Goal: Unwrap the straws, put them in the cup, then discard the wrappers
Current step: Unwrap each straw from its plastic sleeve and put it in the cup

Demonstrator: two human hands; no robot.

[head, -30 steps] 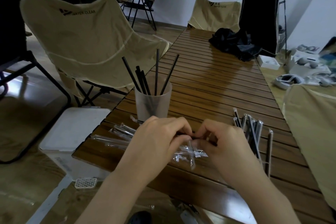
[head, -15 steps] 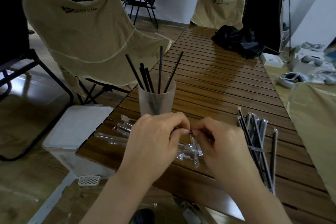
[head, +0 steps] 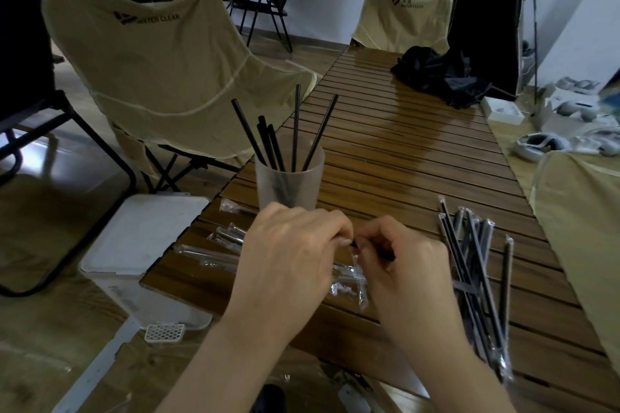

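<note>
bench (head: 402, 151): slatted wood, carries everything you're working with. No shift in the layout over the last second; the apparent slide of the scene looks like your head moving, not the objects.
bin (head: 147, 245): white, lid closed, on the floor at the bench's left corner. No wrappers in it that I can see, so discard step is untouched.
cup (head: 290, 188): frosted, upright, just beyond your left knuckles. Five or so black straws standing in it, same count as a second ago.
wrapped pile (head: 469, 265): bundle of sealed straws at your right, well apart from the cup. Plenty left; you're mid-task at best.
empty wrappers (head: 218, 245): clear sleeves lying on the bench left of your hands, more between the hands near the front edge. They need binning later.
left hand (head: 295, 258): fingers curled, pinching the wrapper end at the centre.
right hand (head: 409, 261): curled, pinching the current straw (head: 355, 244) from the other side.
change: black tip now shows bare between your fingertips; a second ago it was buried. Hands have crept slightly apart.
meaning: wrapper looks opened. Judgement: pull the straw free, drop it in the cup.
</note>
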